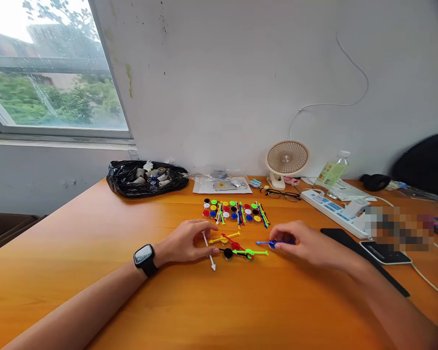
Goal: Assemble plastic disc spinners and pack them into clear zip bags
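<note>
My left hand (188, 240), with a watch (144, 258) on its wrist, rests at the left of a small group of plastic arrow spinners. Its thumb and index finger are apart; a white arrow (213, 266) lies by them, partly hidden by the thumb. Beside it lie a yellow arrow (224, 238), a red arrow (235, 246), a black disc (228, 253) with a black pointer and a green arrow (250, 252), some overlapping. On the right, my right hand (295, 240) pinches a blue arrow spinner (272, 244) at its round hub, low over the table.
Behind the hands are rows of coloured discs (226, 204) with bundled arrows (264, 214). A black bag (120, 177), papers (204, 185), a fan (286, 158) and glasses (282, 195) line the back. At right are a power strip (332, 211), a bottle (334, 170) and a black mat (379, 272).
</note>
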Tool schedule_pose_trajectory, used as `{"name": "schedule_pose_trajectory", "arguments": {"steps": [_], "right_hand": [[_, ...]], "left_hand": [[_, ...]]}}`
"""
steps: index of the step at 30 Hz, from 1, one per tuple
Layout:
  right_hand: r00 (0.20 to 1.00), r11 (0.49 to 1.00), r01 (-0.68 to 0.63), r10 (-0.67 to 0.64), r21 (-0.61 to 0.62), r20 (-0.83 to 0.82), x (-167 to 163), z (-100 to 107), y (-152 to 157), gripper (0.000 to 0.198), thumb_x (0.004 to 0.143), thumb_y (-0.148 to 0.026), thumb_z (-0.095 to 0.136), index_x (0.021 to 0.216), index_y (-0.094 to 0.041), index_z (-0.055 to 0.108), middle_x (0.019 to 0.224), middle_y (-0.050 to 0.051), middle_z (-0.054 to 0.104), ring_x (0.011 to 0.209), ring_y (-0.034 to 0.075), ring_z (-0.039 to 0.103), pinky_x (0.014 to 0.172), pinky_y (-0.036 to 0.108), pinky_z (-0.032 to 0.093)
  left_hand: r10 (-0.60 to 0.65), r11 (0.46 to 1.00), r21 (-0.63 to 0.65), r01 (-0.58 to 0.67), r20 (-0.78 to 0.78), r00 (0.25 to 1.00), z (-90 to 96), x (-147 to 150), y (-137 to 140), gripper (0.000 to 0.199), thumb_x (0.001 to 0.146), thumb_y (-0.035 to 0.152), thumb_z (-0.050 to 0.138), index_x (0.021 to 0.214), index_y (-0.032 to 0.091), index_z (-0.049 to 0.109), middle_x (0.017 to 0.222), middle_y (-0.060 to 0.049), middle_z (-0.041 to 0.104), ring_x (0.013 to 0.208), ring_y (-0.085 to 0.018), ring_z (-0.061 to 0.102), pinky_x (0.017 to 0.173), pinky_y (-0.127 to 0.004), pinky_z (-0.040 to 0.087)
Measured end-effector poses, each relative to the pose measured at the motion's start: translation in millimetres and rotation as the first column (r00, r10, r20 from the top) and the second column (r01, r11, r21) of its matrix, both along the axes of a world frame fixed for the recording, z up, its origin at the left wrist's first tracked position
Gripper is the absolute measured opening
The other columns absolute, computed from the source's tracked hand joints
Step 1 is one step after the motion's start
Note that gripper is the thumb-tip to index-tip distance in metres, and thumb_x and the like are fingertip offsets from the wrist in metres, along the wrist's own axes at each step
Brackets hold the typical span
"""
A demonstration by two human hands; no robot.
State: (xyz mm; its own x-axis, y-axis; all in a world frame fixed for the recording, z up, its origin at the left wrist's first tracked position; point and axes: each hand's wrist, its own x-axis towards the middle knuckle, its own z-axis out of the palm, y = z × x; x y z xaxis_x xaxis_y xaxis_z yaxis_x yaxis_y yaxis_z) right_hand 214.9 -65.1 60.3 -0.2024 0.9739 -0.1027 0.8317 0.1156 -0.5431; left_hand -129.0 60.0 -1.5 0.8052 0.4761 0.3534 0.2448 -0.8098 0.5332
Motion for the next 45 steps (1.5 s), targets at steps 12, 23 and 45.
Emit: {"name": "schedule_pose_trajectory", "arguments": {"steps": [12, 23, 45], "right_hand": [[0.995, 0.962, -0.097, 0.101, 0.254, -0.002, -50.1, -23.8, 14.8, 0.045, 0.100, -0.059, 0.058, 0.121, -0.021, 0.068, 0.117, 0.010, 0.071, 0.102, 0.025, 0.066, 0.088, 0.038, 0.054], [0.967, 0.895, -0.242, 0.255, 0.374, 0.015, -74.4, -61.8, 18.1, 0.073, 0.097, -0.057, 0.066, 0.157, -0.024, 0.040, 0.154, 0.015, 0.048, 0.145, 0.030, 0.044, 0.120, 0.048, 0.042], [0.906, 0.735, -0.424, 0.348, 0.529, 0.243, -97.5, -43.9, 49.9, 0.078, 0.093, -0.064, 0.067, 0.151, -0.016, 0.047, 0.143, 0.017, 0.059, 0.131, 0.034, 0.051, 0.112, 0.051, 0.039]], "left_hand": [[0.038, 0.974, 0.226, -0.015, -0.096, 0.995, 5.5, 0.6, -7.4, 0.086, 0.073, 0.082, 0.072, 0.137, 0.025, 0.063, 0.095, -0.009, 0.074, 0.086, -0.031, 0.071, 0.083, -0.041, 0.052], [-0.067, 0.990, 0.125, 0.068, -0.015, 0.998, -2.2, 23.5, -15.6, 0.080, 0.094, 0.064, 0.065, 0.158, 0.027, 0.035, 0.145, -0.015, 0.057, 0.129, -0.034, 0.054, 0.111, -0.051, 0.045], [0.440, 0.721, 0.606, -0.337, -0.024, 0.898, 13.7, 18.8, 101.4, 0.027, 0.091, 0.013, 0.054, 0.111, 0.018, 0.072, 0.160, -0.014, 0.046, 0.139, -0.040, 0.040, 0.107, -0.058, 0.042]]}}
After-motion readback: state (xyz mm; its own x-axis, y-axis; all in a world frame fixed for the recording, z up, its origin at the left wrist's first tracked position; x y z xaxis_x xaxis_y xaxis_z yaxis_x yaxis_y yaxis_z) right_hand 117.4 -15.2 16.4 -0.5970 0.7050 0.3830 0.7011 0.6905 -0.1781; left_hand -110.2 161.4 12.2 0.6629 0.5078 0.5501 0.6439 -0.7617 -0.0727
